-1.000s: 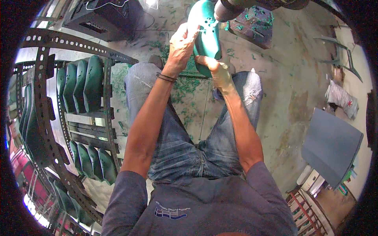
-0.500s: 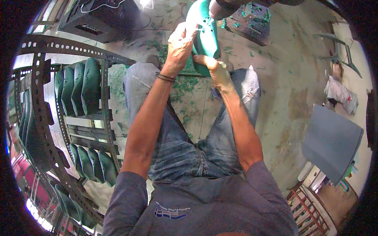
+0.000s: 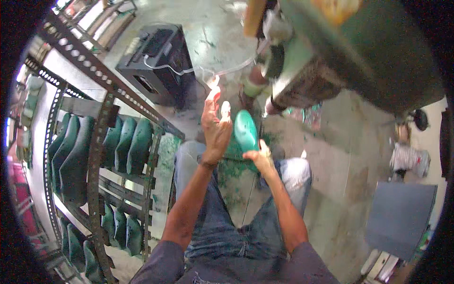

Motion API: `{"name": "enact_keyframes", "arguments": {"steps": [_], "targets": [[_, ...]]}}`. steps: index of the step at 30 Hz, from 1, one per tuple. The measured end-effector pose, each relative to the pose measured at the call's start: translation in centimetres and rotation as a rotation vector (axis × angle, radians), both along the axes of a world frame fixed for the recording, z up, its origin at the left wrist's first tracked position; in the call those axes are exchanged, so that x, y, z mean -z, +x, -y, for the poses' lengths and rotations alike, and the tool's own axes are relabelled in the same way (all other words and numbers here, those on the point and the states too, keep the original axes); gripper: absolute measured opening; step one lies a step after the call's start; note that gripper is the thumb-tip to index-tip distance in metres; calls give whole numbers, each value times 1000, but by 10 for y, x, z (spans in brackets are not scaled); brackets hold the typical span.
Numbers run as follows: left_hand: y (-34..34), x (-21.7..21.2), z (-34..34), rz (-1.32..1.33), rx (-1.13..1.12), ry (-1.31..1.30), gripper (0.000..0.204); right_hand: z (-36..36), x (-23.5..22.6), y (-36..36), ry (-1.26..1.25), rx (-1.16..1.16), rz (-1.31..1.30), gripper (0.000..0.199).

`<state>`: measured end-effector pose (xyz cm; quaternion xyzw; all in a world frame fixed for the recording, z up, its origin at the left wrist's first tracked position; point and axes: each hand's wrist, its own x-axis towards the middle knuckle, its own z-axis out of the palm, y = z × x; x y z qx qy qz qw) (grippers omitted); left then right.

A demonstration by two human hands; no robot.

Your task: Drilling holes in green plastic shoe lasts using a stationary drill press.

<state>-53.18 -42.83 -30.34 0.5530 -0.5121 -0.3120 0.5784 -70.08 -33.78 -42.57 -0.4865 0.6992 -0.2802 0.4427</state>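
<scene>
A green shoe last (image 3: 245,128) stands out in front of me, between my knees and the machine, its rounded end pointing away. My right hand (image 3: 262,158) grips its near end, thumb across the top. To the left of the last is my left hand (image 3: 217,130), raised and apart from it, fingers stretched out and spread with nothing between them. Bright light falls on its fingertips. Some fingers of my right hand are hidden under the last.
A metal rack (image 3: 97,156) on the left holds several green lasts (image 3: 140,144). A black box (image 3: 158,66) with a white cable (image 3: 175,70) stands ahead. A large green machine (image 3: 359,52) looms at the upper right. Farther right is a grey panel (image 3: 401,220). Green shavings litter the floor.
The last has come back toward me, away from the dark machine part, held in my right hand. My left hand has let go of it and opened. The view has shifted.
</scene>
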Motion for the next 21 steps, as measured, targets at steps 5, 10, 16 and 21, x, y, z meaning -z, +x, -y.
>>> {"name": "enact_keyframes", "arguments": {"steps": [5,10,16,21], "targets": [[13,-135,-5,-148,-120,-272,21,-9,-39,-6,125,27,71,69],[59,-226,-60,149,-251,-206,21,-17,-38,-23,192,41,80,72],[22,-207,70,-92,250,-284,50,-16,-9,-48,210,63,121,82],[10,-161,143,366,397,-689,23,-33,-70,-46,141,50,-147,92]]}}
